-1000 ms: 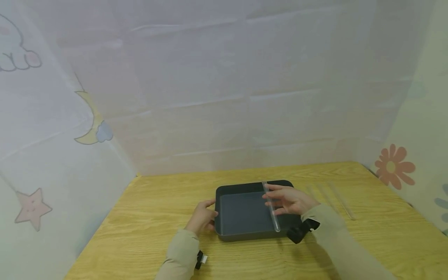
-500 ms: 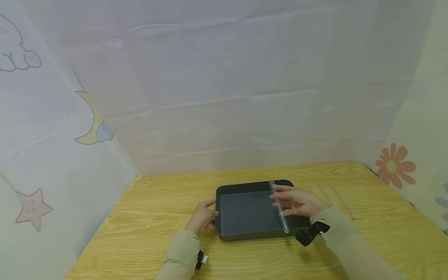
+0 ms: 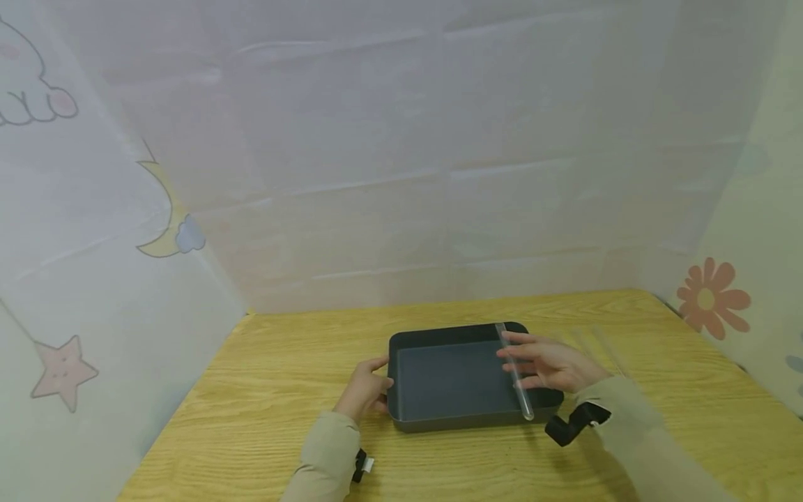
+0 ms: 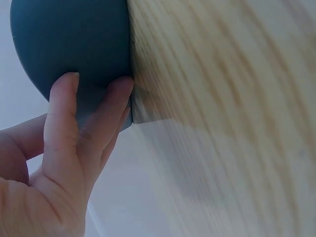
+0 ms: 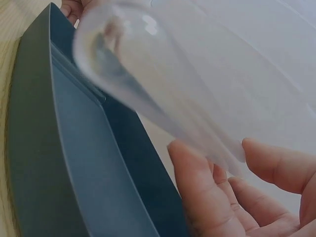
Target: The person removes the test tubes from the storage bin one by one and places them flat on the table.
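In the head view my right hand (image 3: 552, 364) pinches a clear, round-bottomed test tube (image 3: 524, 404) between thumb and fingers. It is held slanted over the right part of a dark grey rectangular tray (image 3: 464, 422), its rounded end toward me. The right wrist view shows that rounded end (image 5: 111, 44) large and close, with the fingertips (image 5: 190, 158) lower along the glass. My left hand (image 3: 364, 388) rests at the tray's left end. Seen from the left wrist, its fairly straight fingers (image 4: 61, 108) press against the tray's outer wall (image 4: 74, 39).
More clear tubes (image 3: 607, 348) lie on the wooden table (image 3: 282, 390) right of the tray, partly behind my right hand and forearm. Along the tray's left inner wall runs a thin pale strip (image 3: 398, 383). A pale sheet (image 3: 351, 174) hangs behind the table.
My right hand has moved a little to the right, carrying the test tube from over the tray's middle right toward its right end. The left hand and the tray stay nearly where they were.
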A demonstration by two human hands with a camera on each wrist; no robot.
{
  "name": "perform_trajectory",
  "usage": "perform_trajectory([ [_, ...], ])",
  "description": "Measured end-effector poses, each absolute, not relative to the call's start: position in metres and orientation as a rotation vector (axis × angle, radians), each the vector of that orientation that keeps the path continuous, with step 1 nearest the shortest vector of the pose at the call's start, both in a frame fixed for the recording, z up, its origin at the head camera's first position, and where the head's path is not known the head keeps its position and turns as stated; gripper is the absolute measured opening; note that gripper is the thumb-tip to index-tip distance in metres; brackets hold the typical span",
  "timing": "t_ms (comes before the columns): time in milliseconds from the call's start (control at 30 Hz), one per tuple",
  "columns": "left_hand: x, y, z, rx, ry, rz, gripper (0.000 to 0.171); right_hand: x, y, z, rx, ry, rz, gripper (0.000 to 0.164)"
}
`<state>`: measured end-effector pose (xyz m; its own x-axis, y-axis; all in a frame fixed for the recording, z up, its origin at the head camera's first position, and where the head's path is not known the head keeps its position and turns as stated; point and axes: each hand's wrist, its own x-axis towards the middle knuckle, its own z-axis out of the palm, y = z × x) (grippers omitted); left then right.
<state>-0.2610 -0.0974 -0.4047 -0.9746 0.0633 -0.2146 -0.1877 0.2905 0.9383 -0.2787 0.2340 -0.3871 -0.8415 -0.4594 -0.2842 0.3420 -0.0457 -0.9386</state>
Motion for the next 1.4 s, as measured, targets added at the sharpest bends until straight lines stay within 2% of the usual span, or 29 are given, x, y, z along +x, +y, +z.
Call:
perform_trajectory([
  [600,-0.260,-0.099,-0.405,-0.096,2.331,1.766,0.055,-0.275,0.260,-0.386,-0.071,1.777,-1.894,0.077],
  [833,-0.259,-0.097,-0.405,-0.101,2.324,1.764,0.055,-0.272,0.270,-0.388,-0.097,1.740,-1.920,0.082],
  [1400,-0.260,-0.098,-0.404,-0.089,2.322,1.772,0.054,-0.273,0.294,-0.394,-0.141,1.777,-1.899,0.083],
])
